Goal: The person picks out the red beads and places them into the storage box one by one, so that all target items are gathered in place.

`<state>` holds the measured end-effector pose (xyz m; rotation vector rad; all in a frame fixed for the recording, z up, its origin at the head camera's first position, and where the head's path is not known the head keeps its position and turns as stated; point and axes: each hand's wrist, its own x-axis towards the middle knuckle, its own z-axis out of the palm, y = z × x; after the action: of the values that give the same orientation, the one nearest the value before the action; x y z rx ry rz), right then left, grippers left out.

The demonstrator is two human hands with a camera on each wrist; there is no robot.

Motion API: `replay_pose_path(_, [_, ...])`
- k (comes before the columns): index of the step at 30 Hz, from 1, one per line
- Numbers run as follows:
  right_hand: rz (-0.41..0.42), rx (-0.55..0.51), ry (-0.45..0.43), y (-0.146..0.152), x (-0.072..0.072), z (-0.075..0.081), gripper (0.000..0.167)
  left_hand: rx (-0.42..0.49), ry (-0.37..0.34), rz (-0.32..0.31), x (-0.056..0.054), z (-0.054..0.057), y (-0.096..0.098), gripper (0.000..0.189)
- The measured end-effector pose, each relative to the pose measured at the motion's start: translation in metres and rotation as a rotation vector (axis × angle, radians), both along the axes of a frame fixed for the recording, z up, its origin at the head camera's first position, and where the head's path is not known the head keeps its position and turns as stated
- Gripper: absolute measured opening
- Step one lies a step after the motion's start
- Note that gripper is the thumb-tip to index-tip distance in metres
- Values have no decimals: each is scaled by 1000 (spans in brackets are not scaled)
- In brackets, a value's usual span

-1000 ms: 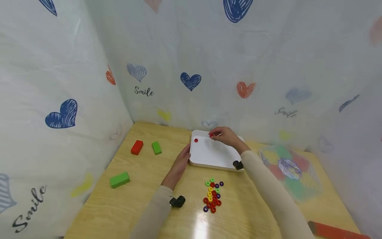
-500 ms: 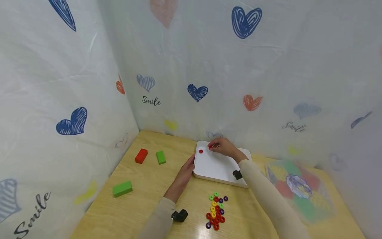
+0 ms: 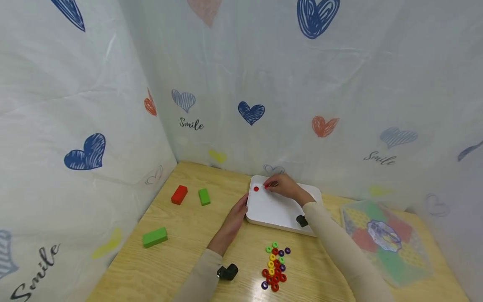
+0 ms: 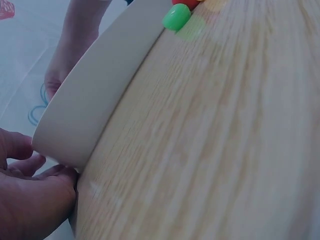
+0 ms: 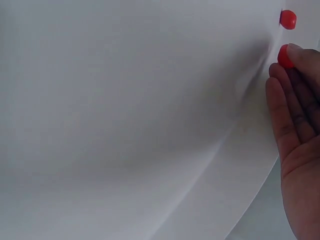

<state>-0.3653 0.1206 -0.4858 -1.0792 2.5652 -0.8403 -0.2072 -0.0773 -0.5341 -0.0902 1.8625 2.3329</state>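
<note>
A white tray (image 3: 281, 209) lies at the back of the wooden table. One red ring (image 3: 256, 189) sits in its far left corner, also seen in the right wrist view (image 5: 288, 19). My right hand (image 3: 281, 185) reaches over the tray and pinches a second red ring (image 5: 283, 56) at its fingertips, just right of the first and low over the tray floor. My left hand (image 3: 237, 211) holds the tray's left rim (image 4: 90, 105), thumb and fingers (image 4: 35, 195) at its edge. A pile of several coloured rings (image 3: 275, 268) lies in front of the tray.
A red block (image 3: 179, 194) and a green block (image 3: 204, 196) lie left of the tray, with a larger green block (image 3: 154, 237) nearer me. A coloured patterned mat (image 3: 385, 235) covers the table's right side. Heart-printed cloth walls close in the back and sides.
My right hand has carried the held red ring slightly left and down, closer to the ring in the tray. My left hand stays on the tray's rim. The head view shifted a little.
</note>
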Motion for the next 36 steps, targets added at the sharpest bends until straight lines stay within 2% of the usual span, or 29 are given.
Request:
replay_pose_path(3, [18, 5, 25, -2, 0, -4, 18, -4, 6, -4, 1, 2, -2, 52])
replay_pose_path(8, [10, 1, 47, 3, 7, -10, 18, -3, 10, -44, 3, 4, 0, 52])
replay_pose_path(16, [-36, 21, 17, 16, 22, -6, 23, -4, 2, -75, 6, 3, 7, 52])
replay_pose_path(19, [-59, 38, 8, 21, 29, 1, 25, -5, 4, -85, 7, 3, 7, 52])
replay_pose_path(23, [-85, 18, 1, 25, 39, 20, 28, -15, 23, -86, 2, 4, 4, 51])
replay_pose_path(30, [-45, -38, 17, 30, 61, 51, 30, -37, 32, -43, -8, 13, -6, 50])
replay_pose_path(36, [-1, -80, 29, 36, 91, 55, 29, -43, 25, -38, -12, 19, -13, 50])
